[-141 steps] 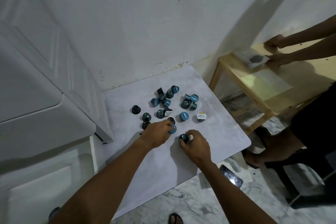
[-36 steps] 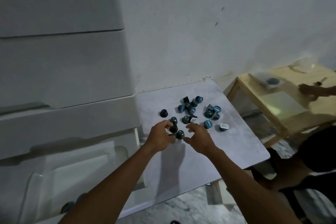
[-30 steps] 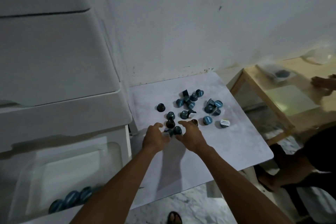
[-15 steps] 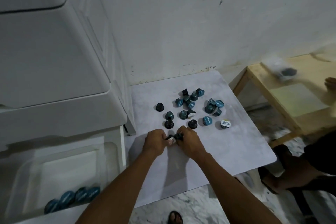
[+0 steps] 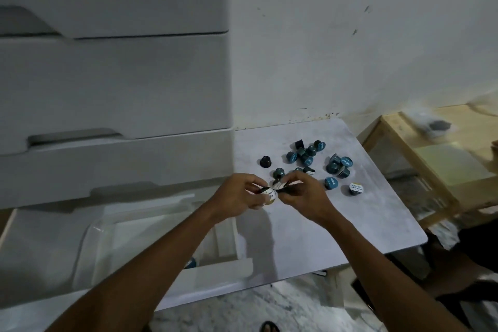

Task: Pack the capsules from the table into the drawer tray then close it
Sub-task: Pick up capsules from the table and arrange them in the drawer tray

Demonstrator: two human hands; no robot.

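Head view: the left hand (image 5: 237, 198) and the right hand (image 5: 305, 197) are close together. Their fingers curl round a small bunch of capsules (image 5: 270, 195) held between them. The bunch is up in the air, over the left edge of the table (image 5: 336, 226). More loose capsules (image 5: 307, 158) lie on the table behind the hands. The open drawer tray (image 5: 87, 236) is low down, left of the hands.

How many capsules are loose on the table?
16 capsules visible: one alone at left, three just beyond the left hand and right hand, six in the far cluster, four in the right cluster, two nearer right. The hands may hide more.
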